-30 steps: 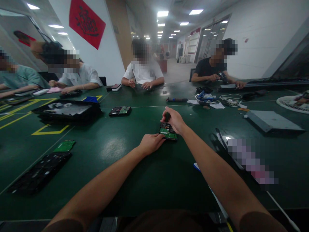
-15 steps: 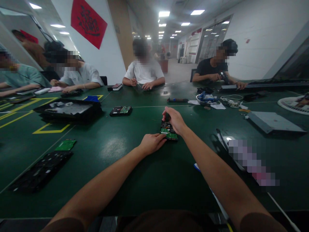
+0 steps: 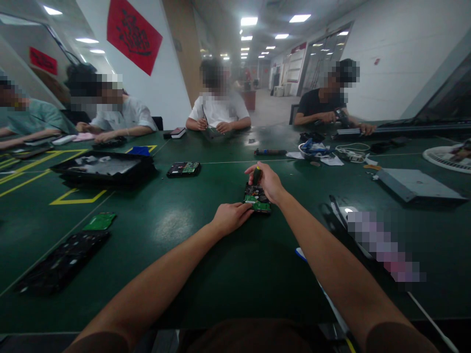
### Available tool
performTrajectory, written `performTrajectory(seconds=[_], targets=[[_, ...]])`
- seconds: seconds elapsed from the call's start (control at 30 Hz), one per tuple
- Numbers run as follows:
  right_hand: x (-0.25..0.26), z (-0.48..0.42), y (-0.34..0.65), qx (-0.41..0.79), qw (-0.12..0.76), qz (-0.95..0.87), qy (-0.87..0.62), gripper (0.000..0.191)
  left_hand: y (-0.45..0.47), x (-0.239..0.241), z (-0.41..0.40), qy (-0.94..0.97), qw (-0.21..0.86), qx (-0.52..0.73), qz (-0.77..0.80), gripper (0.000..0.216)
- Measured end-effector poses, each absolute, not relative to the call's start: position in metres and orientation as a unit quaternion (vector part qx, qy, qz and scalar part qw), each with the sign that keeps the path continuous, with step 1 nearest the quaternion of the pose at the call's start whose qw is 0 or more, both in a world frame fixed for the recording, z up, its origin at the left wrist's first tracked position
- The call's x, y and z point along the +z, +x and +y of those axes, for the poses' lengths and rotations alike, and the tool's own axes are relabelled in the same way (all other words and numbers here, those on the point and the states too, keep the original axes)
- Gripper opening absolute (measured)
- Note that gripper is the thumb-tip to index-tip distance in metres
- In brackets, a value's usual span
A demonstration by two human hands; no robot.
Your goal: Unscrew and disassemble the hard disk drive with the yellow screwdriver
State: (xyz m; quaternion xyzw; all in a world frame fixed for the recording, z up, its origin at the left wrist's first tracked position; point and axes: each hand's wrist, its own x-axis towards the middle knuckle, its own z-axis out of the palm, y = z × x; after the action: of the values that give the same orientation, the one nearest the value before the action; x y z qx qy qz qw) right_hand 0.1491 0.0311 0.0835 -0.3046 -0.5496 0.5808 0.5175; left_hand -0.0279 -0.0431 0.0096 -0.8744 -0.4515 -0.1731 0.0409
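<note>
A hard drive (image 3: 262, 206) with a green circuit board lies on the table in front of me. My left hand (image 3: 232, 216) steadies it, fingers pressed together on its left near corner. Above its far part, my right hand (image 3: 270, 181) grips an upright screwdriver (image 3: 257, 175) by its dark handle, which has a yellow end. The shaft and tip are too small or hidden to make out. Farther left lies a second hard drive (image 3: 184, 169), its board showing.
A black tray (image 3: 147, 169) stands at left. Nearer are a loose green board (image 3: 99, 221) and a black casing (image 3: 66, 260). On the right lie a flat metal box (image 3: 419, 184) and a bowl of scraps (image 3: 312, 152). Several people work across the green table (image 3: 206, 289).
My right hand has turned slightly and its fingers have loosened, so the screwdriver handle shows more. My left hand and the hard drive have stayed in place.
</note>
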Motion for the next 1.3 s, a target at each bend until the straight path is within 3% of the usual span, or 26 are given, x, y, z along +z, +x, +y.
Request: performTrajectory(seconds=[0.5, 0.77, 1.0, 1.3], targets=[[0.0864, 0.0298, 0.1473, 0.562, 0.555, -0.547, -0.278, 0.033, -0.0297, 0.0073, -0.0425, -0.879, 0.041, -0.174, -0.442, 0.041], [0.0858, 0.0303, 0.1470, 0.522, 0.556, -0.558, -0.327, 0.039, -0.0305, 0.0061, -0.0420, -0.878, 0.046, -0.176, -0.442, 0.042], [0.0854, 0.0283, 0.1458, 0.584, 0.508, -0.563, -0.290, 0.048, -0.0307, 0.0076, -0.0423, -0.880, 0.044, -0.171, -0.441, 0.042], [0.0835, 0.0331, 0.1489, 0.570, 0.522, -0.557, -0.303, 0.058, -0.0311, 0.0085, -0.0427, -0.878, 0.039, -0.170, -0.445, 0.041]])
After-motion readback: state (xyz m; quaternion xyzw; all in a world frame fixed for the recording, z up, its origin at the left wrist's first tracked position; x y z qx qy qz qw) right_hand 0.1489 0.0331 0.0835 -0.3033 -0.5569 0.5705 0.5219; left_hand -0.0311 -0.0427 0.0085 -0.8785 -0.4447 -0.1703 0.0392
